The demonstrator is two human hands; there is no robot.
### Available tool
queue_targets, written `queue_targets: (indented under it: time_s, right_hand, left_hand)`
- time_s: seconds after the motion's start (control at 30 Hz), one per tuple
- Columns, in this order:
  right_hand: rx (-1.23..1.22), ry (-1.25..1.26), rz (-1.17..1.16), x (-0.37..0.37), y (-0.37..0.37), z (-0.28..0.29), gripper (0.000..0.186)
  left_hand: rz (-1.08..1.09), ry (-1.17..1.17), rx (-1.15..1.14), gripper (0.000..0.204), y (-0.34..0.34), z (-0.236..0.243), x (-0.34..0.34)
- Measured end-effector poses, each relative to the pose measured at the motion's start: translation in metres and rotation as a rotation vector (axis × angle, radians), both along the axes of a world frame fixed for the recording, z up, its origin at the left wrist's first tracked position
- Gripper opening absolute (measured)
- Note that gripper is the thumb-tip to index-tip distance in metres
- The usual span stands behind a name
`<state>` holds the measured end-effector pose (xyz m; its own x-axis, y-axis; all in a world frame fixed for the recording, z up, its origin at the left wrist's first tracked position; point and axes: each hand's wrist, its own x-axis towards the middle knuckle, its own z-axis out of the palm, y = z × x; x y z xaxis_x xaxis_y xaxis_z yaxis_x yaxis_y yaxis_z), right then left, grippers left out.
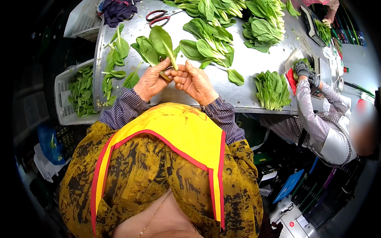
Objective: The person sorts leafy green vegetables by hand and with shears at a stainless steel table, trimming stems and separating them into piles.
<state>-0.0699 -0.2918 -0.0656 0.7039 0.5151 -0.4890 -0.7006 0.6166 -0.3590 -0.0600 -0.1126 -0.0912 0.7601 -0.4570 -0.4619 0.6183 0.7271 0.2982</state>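
Leafy bunch (156, 45) held over tabletop (254, 63) btwn left hand (151, 81) & right hand (194, 81). Scissors (157, 16) behind it; loose leaves (113, 65) at left; crate (75, 93) beside tabletop's left edge; stacked greens (272, 89) at right.

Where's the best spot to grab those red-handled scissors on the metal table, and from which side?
Take the red-handled scissors by their looped handles, which lie on the left, toward the dark cloth. Come from above on that side: they lie flat on the metal table, and the blades seem to point right toward the leafy greens.
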Motion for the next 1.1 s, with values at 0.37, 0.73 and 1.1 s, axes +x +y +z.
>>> queue_targets:
  time_s: [0.37, 0.73, 1.1]
  right_hand:
    - [-0.708, -0.470, -0.083, -0.002, 0.018, 0.000, 0.031]
    - [-0.274, -0.126, -0.028, 0.004, 0.013, -0.009, 0.024]
    - [-1.197, -0.698, 0.396, 0.002, -0.011, -0.030, 0.046]
  left_hand:
    - [0.115, 0.017, 0.013, 0.021, -0.006, -0.004, 0.000]
    - [-0.018, -0.192, 0.032, 0.034, 0.000, -0.012, 0.002]
    - [0.046, -0.290, 0.206, 0.028, 0.007, 0.015, 0.002]
